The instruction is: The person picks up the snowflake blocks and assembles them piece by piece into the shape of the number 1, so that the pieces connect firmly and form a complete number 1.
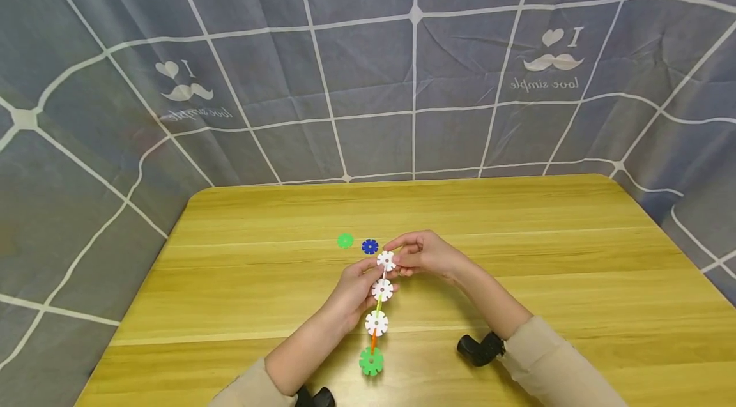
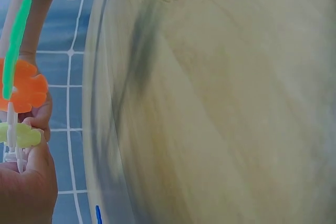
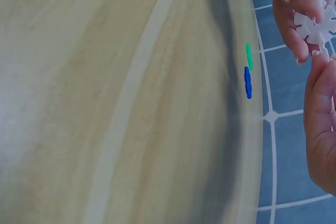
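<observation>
Both hands are on a chain of slotted plastic discs held up over the table. Its near end is a green disc (image 1: 371, 361), joined through an edge-on orange disc (image 2: 29, 85) to a white disc (image 1: 376, 323). Beyond come an edge-on yellow disc (image 2: 29, 136), more white pieces and a white disc (image 1: 386, 260) at the far end. My left hand (image 1: 352, 292) grips the chain around its upper white part. With thumb and fingers, my right hand (image 1: 428, 255) pinches the far white disc at its right edge.
A loose green disc (image 1: 345, 241) and a blue disc (image 1: 370, 246) lie on the wooden table (image 1: 241, 279), just beyond the hands. Black wrist cameras, such as the right one (image 1: 480, 349), sit on both forearms. A grey curtain (image 1: 374, 68) with white lines hangs behind the table.
</observation>
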Demonstrator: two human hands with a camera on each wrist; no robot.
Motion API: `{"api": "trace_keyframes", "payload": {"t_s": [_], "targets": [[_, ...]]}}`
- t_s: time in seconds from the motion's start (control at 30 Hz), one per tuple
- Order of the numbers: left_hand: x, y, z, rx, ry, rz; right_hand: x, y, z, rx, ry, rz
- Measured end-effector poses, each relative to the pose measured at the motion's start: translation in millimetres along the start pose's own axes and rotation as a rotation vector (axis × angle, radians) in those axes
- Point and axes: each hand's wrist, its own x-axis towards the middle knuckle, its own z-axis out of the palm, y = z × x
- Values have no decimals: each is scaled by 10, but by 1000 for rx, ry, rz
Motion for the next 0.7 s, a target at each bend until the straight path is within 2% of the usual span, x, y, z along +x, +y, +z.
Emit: {"api": "trace_keyframes", "payload": {"t_s": [0.23, 0.5, 0.7], "targets": [[-9, 22, -30, 1, 10, 0, 61, -26, 8, 3, -12, 15], [14, 57, -103, 8, 25, -5, 167, -62, -87, 18, -42, 38], [28, 80, -163, -5, 66, -2, 302, -49, -125, -26, 11, 46]]}}
